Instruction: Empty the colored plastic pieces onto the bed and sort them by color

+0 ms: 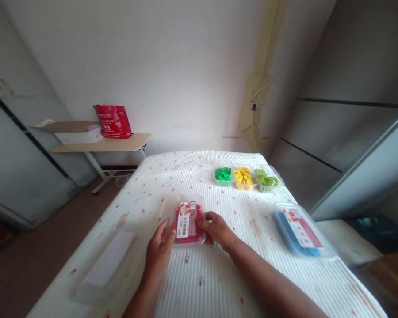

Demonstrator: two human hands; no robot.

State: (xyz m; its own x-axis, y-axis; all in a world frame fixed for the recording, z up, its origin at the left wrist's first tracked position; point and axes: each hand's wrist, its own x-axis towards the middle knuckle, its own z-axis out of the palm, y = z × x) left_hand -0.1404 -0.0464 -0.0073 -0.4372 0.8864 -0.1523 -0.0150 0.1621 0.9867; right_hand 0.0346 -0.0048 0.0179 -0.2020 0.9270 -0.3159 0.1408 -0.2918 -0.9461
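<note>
A clear plastic box with red contents and a printed label on its lid rests on the table in front of me. My left hand grips its left edge, thumb near the front corner. From the other side, my right hand holds the right edge with bent fingers, some of them hidden. To the left lies a clear lid with a whitish label. Farther right sits a larger clear box with blue contents and a labelled lid.
Toward the far right stand open clear boxes with green pieces, yellow pieces and light green pieces. The table has a ribbed white cover with red specks. A side table by the wall carries a red bag and a white box.
</note>
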